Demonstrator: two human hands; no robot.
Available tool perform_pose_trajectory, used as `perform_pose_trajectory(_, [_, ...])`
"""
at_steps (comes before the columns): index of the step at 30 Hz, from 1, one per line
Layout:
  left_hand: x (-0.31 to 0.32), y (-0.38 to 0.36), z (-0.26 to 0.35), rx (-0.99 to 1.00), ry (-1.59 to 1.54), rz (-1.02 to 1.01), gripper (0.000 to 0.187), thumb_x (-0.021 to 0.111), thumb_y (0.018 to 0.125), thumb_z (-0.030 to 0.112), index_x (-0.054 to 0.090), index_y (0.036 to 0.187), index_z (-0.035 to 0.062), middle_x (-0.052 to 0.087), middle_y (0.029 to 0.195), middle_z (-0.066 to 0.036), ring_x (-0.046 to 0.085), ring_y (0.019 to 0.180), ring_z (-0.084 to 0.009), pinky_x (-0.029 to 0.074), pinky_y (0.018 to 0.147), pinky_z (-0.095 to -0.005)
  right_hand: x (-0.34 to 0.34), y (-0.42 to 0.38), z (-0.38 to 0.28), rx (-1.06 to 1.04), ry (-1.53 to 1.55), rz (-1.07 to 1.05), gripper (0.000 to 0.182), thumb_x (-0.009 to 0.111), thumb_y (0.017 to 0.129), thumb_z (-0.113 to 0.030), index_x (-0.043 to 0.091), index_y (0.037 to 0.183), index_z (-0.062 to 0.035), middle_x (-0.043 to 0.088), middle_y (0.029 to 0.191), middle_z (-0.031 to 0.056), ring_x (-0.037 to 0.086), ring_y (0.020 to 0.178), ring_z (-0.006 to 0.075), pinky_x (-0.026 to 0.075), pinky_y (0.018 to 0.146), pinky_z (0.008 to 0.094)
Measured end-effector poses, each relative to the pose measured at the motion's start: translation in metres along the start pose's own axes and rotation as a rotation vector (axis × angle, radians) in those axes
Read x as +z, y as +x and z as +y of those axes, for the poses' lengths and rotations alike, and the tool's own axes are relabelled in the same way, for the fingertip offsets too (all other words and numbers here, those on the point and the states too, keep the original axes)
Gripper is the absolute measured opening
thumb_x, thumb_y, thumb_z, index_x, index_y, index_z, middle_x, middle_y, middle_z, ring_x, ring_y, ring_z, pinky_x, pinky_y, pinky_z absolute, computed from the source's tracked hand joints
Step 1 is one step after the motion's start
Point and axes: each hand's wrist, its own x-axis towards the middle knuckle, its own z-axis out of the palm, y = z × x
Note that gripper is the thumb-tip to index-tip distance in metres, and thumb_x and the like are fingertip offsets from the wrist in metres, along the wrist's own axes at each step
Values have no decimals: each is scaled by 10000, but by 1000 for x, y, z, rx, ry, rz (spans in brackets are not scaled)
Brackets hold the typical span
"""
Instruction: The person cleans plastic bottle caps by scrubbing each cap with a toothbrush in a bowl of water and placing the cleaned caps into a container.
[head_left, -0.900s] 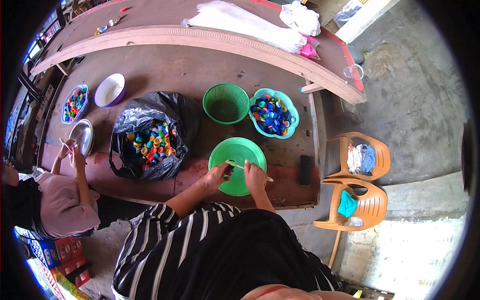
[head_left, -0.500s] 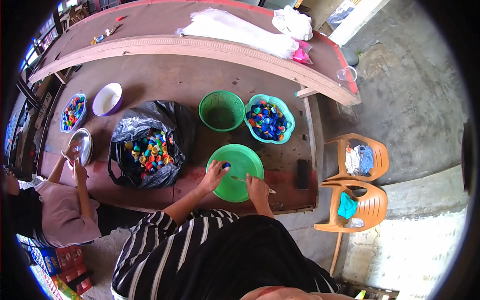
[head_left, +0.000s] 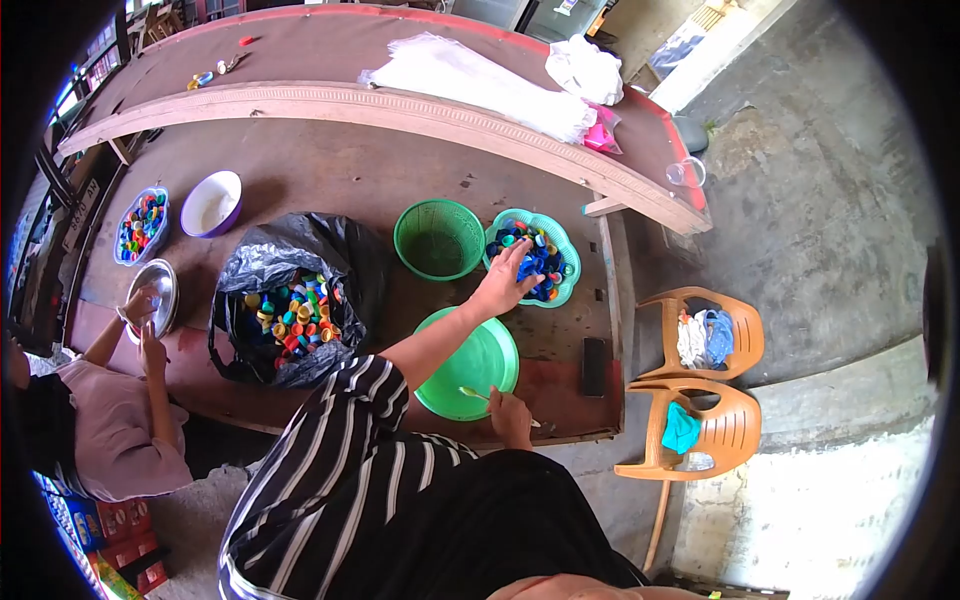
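Observation:
My left hand [head_left: 507, 282] reaches over the teal scalloped basket [head_left: 572, 250], its fingers spread above the mostly blue bottle caps [head_left: 545, 262] inside. A toothbrush [head_left: 474, 393] with a pale green head is gripped in my right hand [head_left: 511, 417], its head over the light green basin [head_left: 490, 355]. The basin stands at the table's front edge, and my left forearm crosses above its upper left side. Beyond it is a deeper green basket [head_left: 438, 205], right beside the teal one.
A black plastic bag [head_left: 350, 255] full of coloured caps stands left of the basin. Farther left, another person [head_left: 130, 420] works at a metal bowl [head_left: 166, 290], near a purple bowl [head_left: 212, 205] and a basket of caps [head_left: 143, 228]. A dark phone [head_left: 594, 367] lies at right.
My left hand has moved from the basin, where it held a blue cap, forward and right to the teal basket, and its fingers have opened. The toothbrush stays in my right hand.

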Motion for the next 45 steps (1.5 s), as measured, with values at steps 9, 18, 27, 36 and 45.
perform_pose_trajectory(9, [-136,-94,12,-390,-360,-323,338,672,854,187,589,1123,1,626,1013,-122,650,894,-210,525,787,-334,9,3,4,-23,-9,-28,567,375,937,-524,661,714,-88,653,722,152,622,764,394,457,703,488])
perform_pose_trajectory(18, [-311,-151,-42,-686,274,484,171,629,882,156,629,902,-14,649,745,-78,587,639,-109,477,603,-271,0,17,-13,-142,-28,-64,550,389,948,-506,630,786,-39,659,806,164,620,806,387,460,722,490])
perform_pose_trajectory(27, [-300,-192,-184,-733,745,232,221,665,751,168,652,895,1,634,865,-190,607,850,-359,486,774,-440,5,14,-26,-422,51,-112,198,540,883,-171,518,1047,-61,577,1008,184,571,914,401,456,724,478])
perform_pose_trajectory(36, [-281,-173,-209,-1027,831,253,271,667,748,274,644,889,44,663,921,-180,611,926,-375,486,757,-484,18,8,-3,-410,154,-103,250,479,830,-7,476,1078,-33,563,1007,224,533,969,432,427,797,476])
perform_pose_trajectory(45, [-304,-186,-149,-777,791,410,357,809,607,169,642,895,38,602,877,-145,608,826,-338,485,721,-422,31,27,-17,-377,-58,-69,233,558,824,-79,552,1057,-91,622,1020,150,595,928,367,467,757,470])
